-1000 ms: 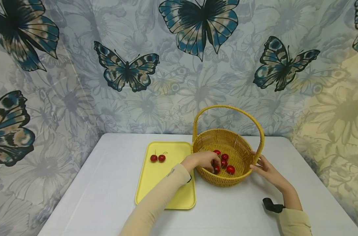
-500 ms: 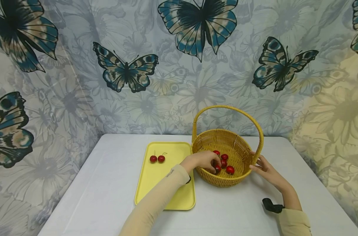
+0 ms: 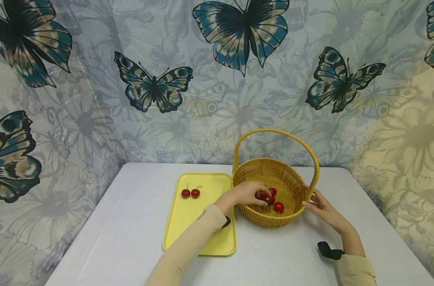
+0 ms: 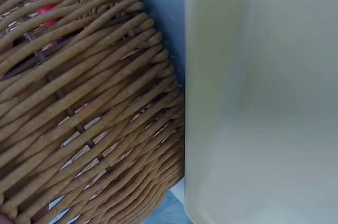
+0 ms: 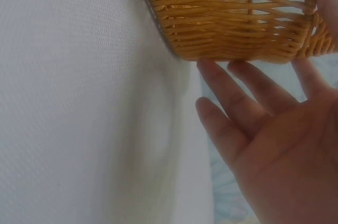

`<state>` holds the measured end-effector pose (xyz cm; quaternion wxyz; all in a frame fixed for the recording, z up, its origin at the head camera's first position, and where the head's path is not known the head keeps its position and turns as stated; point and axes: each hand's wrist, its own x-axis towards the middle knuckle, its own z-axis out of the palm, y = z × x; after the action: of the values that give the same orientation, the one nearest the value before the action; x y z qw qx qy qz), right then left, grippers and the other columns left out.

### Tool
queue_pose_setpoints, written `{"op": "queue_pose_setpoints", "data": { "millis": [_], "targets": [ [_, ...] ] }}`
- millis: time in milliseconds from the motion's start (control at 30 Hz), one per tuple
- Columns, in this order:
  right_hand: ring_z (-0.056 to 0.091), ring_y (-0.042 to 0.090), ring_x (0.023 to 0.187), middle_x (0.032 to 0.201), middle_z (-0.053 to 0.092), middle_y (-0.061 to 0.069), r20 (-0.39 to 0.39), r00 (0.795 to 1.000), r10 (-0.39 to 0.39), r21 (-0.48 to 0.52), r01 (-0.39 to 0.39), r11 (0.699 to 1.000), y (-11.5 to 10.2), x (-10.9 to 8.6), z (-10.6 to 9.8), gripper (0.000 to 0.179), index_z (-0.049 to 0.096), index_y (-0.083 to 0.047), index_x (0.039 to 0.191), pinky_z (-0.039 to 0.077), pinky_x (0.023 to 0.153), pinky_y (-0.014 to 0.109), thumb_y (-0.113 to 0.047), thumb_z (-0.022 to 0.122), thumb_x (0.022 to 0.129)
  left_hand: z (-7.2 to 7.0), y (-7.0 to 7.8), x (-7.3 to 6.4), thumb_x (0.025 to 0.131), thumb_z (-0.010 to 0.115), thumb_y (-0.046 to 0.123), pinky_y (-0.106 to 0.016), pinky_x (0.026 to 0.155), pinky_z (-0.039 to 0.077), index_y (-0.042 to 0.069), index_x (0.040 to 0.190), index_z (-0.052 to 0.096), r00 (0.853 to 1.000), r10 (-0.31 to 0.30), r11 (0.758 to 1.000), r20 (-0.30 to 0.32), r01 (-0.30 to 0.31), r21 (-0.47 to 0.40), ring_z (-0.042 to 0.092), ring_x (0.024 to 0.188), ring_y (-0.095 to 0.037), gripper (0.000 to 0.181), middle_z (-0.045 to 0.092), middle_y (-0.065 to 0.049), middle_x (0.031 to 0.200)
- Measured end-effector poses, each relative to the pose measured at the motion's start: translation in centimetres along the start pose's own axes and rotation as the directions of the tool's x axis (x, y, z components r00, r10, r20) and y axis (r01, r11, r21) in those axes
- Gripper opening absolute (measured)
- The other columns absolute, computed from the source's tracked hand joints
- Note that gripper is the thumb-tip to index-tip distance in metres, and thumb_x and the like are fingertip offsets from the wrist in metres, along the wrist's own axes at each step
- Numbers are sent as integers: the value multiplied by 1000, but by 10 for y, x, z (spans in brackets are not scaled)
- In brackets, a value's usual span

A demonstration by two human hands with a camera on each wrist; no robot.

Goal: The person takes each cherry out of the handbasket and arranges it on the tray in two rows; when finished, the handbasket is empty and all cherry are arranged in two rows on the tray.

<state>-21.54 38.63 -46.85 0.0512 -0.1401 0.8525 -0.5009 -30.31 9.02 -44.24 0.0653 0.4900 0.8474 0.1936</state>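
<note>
In the head view, my left hand [image 3: 250, 193] reaches over the near left rim of a woven yellow-brown basket [image 3: 263, 221] and pinches a dark red cherry [image 3: 268, 200] at its fingertips. More cherries lie in the basket, one at the front [image 3: 279, 207] and one behind [image 3: 272, 191]; others are partly covered by the hand. My right hand [image 3: 326, 210] holds the basket's right side at the handle base, thumb in front and fingers behind. In the right wrist view, the fingers [image 5: 264, 97] reach to the woven wall. The left wrist view shows basket weave, the left hand hardly visible.
A yellow tray [image 3: 188, 222] lies left of the basket, under the left forearm. Two cherries [image 3: 190, 193] with stems sit near its back left corner. The basket's tall arched handle [image 3: 276, 130] rises over its opening. The white table [image 3: 106, 222] meets a butterfly-print cloth behind.
My left hand has shifted slightly right and up inside the basket, with the cherry at its fingertips. The right hand and the basket have stayed in place.
</note>
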Motion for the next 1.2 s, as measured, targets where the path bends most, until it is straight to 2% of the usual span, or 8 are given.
{"op": "queue_pose_setpoints", "data": {
  "millis": [133, 400, 567, 733, 833, 967, 1100, 1200],
  "targets": [
    [44, -5, 113, 147, 16, 30, 1, 1000, -5, -1, 5, 1000, 0, 0, 0, 63, 10, -4, 147, 42, 84, 12, -18, 47, 98, 1, 2, -4, 87, 62, 42, -13, 82, 42, 26, 119, 61, 998, 13, 999, -67, -9, 47, 53, 95, -2, 36, 56, 12, 112],
    [36, -9, 116, 145, 23, 30, -4, 1000, -10, -8, 10, 1000, 0, -1, 0, 62, 11, -5, 147, 42, 82, 13, -17, 46, 98, -1, 12, -13, 88, 61, 41, -12, 82, 43, 26, 120, 61, 987, 55, 989, -151, -33, 147, 55, 99, -4, 36, 56, 10, 109],
    [36, -10, 115, 145, 23, 30, -4, 1000, -2, -13, 2, 1000, -1, -1, 0, 62, 11, -6, 148, 42, 83, 15, -18, 46, 98, -2, 12, -19, 87, 64, 39, -11, 76, 43, 24, 118, 62, 981, 34, 995, -191, -15, 98, 58, 96, -7, 35, 57, 9, 110],
    [34, -13, 114, 146, 23, 29, -4, 1000, 7, -35, -7, 999, 0, -1, 1, 62, 11, -8, 148, 44, 90, 36, -18, 46, 98, -5, 10, -28, 86, 64, 38, -12, 76, 44, 25, 118, 62, 976, 2, 999, -219, 9, 48, 57, 96, -8, 35, 57, 9, 112],
    [33, -14, 113, 146, 22, 28, -5, 1000, 5, -43, -5, 999, 1, -1, 1, 62, 10, -8, 148, 44, 90, 43, -18, 46, 98, -7, 10, -33, 86, 65, 38, -13, 80, 45, 25, 119, 62, 970, -13, 1000, -243, 17, 13, 56, 99, -7, 35, 57, 10, 113],
    [33, -14, 113, 146, 22, 28, -5, 1000, 6, -42, -6, 999, 1, -1, 1, 62, 10, -8, 148, 44, 90, 42, -18, 46, 98, -9, 10, -41, 86, 64, 39, -15, 86, 45, 26, 119, 62, 959, -33, 999, -282, 30, -14, 55, 104, -5, 35, 57, 10, 115],
    [32, -11, 114, 146, 21, 28, -4, 1000, 7, -26, -7, 1000, 2, -1, 1, 62, 10, -9, 148, 40, 93, 52, -18, 46, 98, -12, 8, -50, 86, 65, 38, -17, 87, 46, 26, 116, 63, 942, -55, 998, -331, 41, -49, 55, 106, -5, 33, 58, 10, 115],
    [33, -10, 115, 146, 22, 28, -5, 1000, 6, -24, -6, 1000, 2, -1, 1, 62, 10, -9, 148, 39, 93, 55, -18, 46, 98, -13, 4, -58, 85, 66, 36, -18, 88, 46, 25, 115, 63, 929, -67, 996, -365, 43, -74, 55, 104, -5, 32, 58, 10, 113]
  ]
}}
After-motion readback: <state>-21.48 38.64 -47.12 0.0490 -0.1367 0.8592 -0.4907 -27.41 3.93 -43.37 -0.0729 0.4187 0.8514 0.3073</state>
